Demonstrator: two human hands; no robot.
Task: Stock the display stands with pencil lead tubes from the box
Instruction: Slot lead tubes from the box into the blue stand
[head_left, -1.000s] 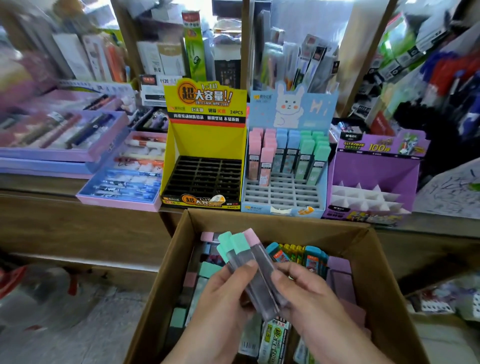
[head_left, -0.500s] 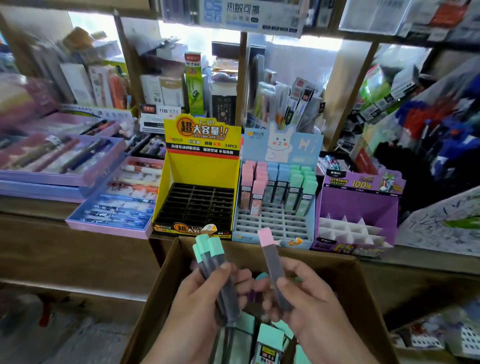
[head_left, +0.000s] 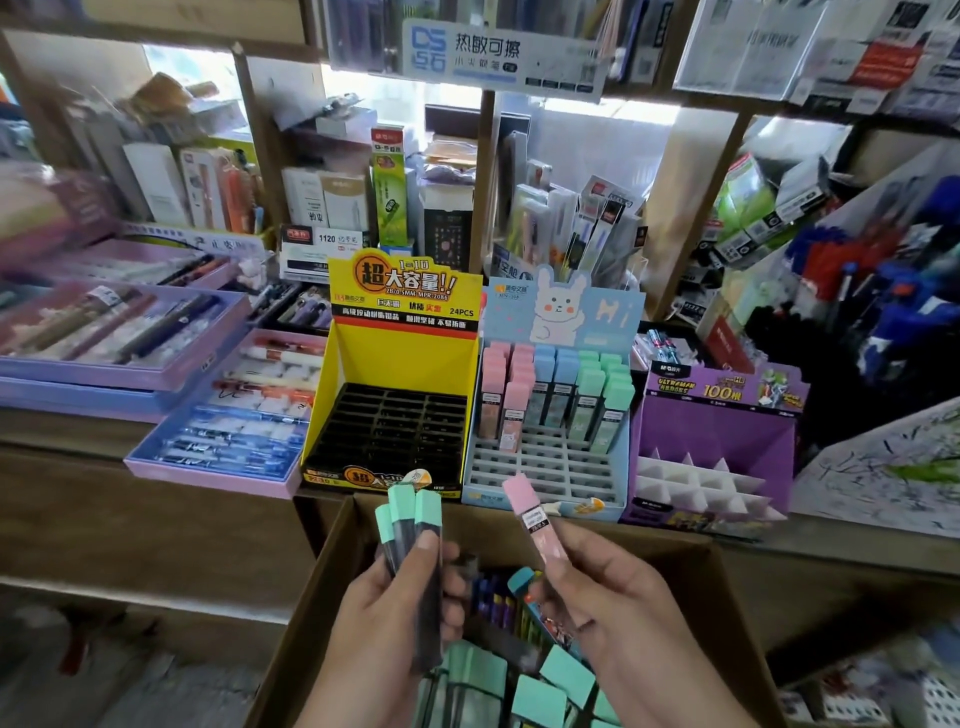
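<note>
Here the left hand (head_left: 390, 618) grips three green-capped tubes (head_left: 415, 522) — the right hand (head_left: 618, 613) pinches one pink-capped tube (head_left: 531, 512) above the box (head_left: 317, 587).

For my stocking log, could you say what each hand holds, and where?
The left hand grips three green-capped tubes around their bodies; right hand pinches one pink-capped tube by its lower body.
</note>
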